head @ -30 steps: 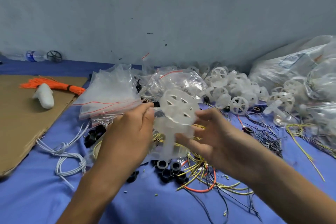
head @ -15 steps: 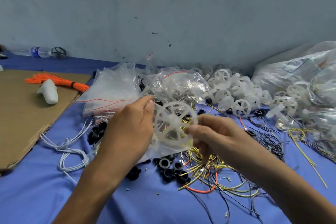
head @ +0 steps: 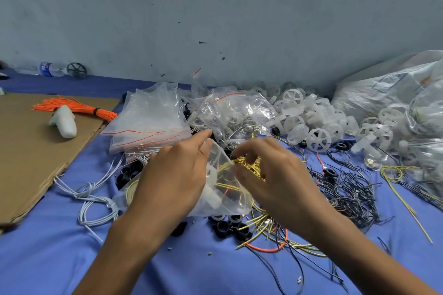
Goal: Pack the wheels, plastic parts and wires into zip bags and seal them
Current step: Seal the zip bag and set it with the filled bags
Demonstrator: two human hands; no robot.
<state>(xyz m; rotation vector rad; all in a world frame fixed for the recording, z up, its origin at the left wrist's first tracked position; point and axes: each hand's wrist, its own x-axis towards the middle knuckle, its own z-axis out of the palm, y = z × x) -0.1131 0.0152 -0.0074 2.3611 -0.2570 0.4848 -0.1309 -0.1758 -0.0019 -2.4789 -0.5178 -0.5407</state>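
My left hand (head: 175, 175) grips a small clear zip bag (head: 230, 201) low over the blue cloth. A white plastic wheel part (head: 212, 176) shows through the bag's film. My right hand (head: 271, 175) pinches the bag's right edge with thumb and fingertips. Yellow wires (head: 249, 165) lie tangled just behind and under the bag. A heap of loose white wheels (head: 309, 122) sits at the back right. Black wires (head: 347, 189) spread to the right of my right hand.
A stack of empty red-lined zip bags (head: 148, 122) and a filled bag (head: 235, 112) lie behind my hands. Black rings (head: 225, 227) and white wires (head: 88, 199) lie in front. Cardboard (head: 28, 151) with orange ties (head: 79, 108) is at left; big plastic sacks (head: 383, 93) at right.
The white wheel, held up between both hands before, is now inside the zip bag. Both hands have dropped lower toward the cloth, and my right hand has shifted to the bag's edge.
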